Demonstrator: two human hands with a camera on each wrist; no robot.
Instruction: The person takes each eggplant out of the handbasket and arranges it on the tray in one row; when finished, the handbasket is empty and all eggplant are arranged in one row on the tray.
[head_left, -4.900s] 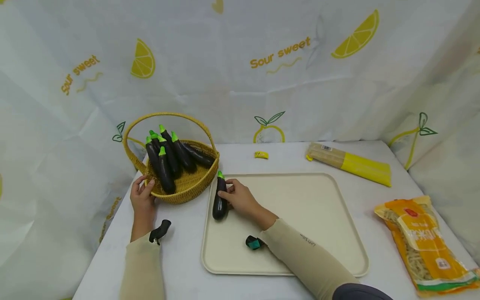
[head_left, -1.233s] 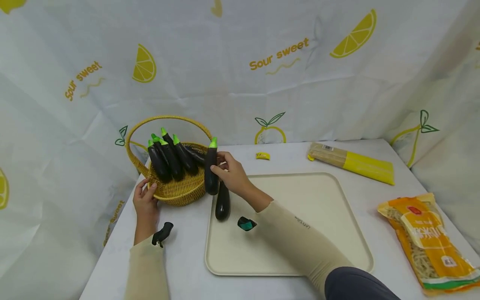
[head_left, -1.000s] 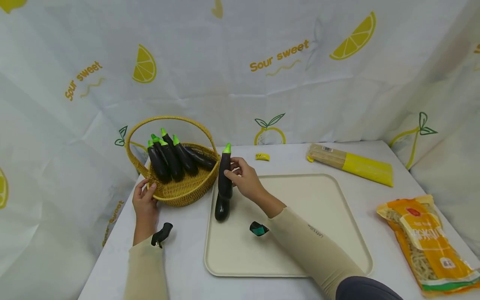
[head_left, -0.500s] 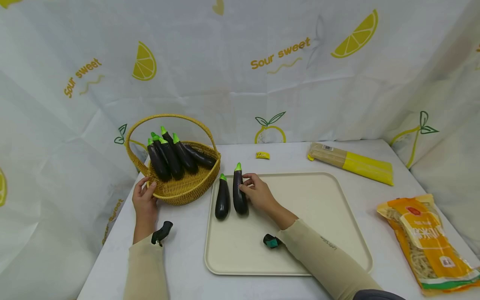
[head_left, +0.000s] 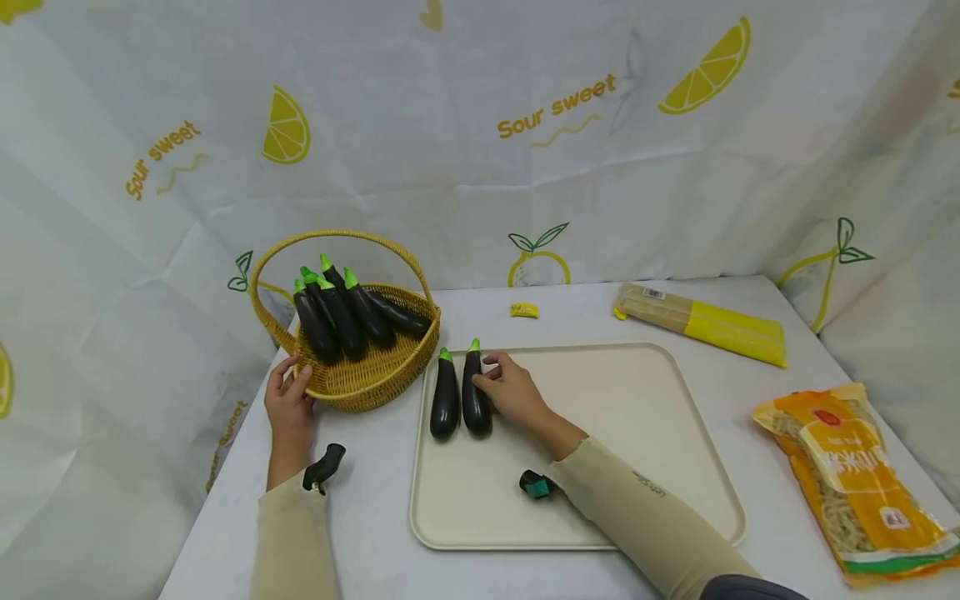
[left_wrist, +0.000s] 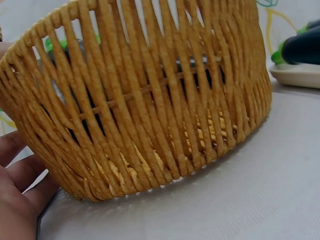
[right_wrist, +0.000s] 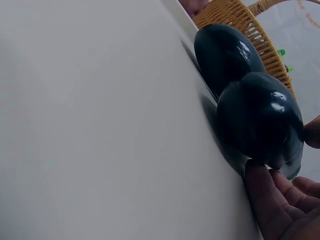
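Note:
My right hand [head_left: 517, 393] pinches a dark eggplant [head_left: 476, 400] with a green stem, which lies on the beige tray [head_left: 577, 508]. Just left of it on the tray is a second eggplant [head_left: 445, 404], its stem pointing the same way. The right wrist view shows thumb and fingers on either side of the held eggplant [right_wrist: 260, 117]. My left hand [head_left: 291, 408] holds the near left side of the wicker basket [head_left: 375, 387]. In the left wrist view, fingers [left_wrist: 22, 172] rest against the basket's outer wall. Several eggplants [head_left: 341, 321] lie inside, stems toward the back.
A small yellow packet [head_left: 524, 310] lies behind the tray. At the back right is a long yellow-and-clear package [head_left: 701, 323]. An orange bag of noodles [head_left: 855, 483] lies at the right edge of the white table [head_left: 375, 533]. A printed curtain [head_left: 465, 150] hangs behind.
One more eggplant has come out of the basket in my right hand, passed over the first, and now lies beside it on the tray. My left hand has stayed on the basket.

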